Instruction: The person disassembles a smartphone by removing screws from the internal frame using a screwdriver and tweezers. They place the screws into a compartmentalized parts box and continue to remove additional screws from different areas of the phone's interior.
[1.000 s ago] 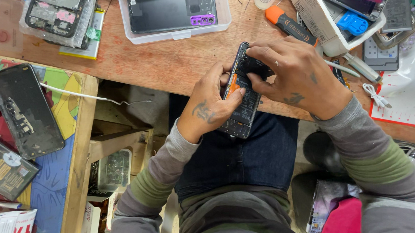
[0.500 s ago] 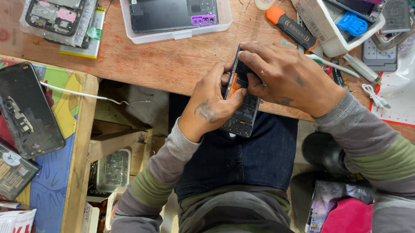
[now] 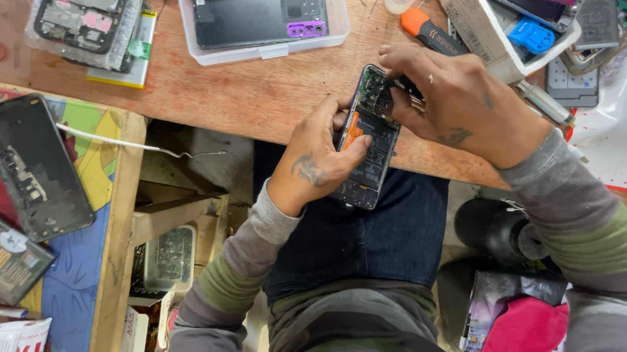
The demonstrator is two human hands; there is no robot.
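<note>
We hold an opened phone, back cover off, over our lap at the near edge of the wooden workbench, its top end pointing to about one o'clock. Its insides lie bare: dark boards and shields, an orange patch near the middle, greenish parts at the top end.

Our left hand is clamped on the phone's lower half from seven o'clock, thumb laid across the face beside the orange patch. Our right hand comes in from three o'clock, fingers pinched together on the top end; whether they hold a small tool or only a part, we cannot tell, because the hand hides it.

We judge the risks plain enough. The phone hangs past the bench edge, so a slack left grip could drop it to the cluttered floor. Too hard a pull at the top end could tear a thin ribbon or bend a connector. A freed small part could fall between our knees.

At eleven o'clock a clear plastic tray holds a dark back cover. At one o'clock lies an orange-handled screwdriver. At nine o'clock another black phone shell rests on the side table.
</note>
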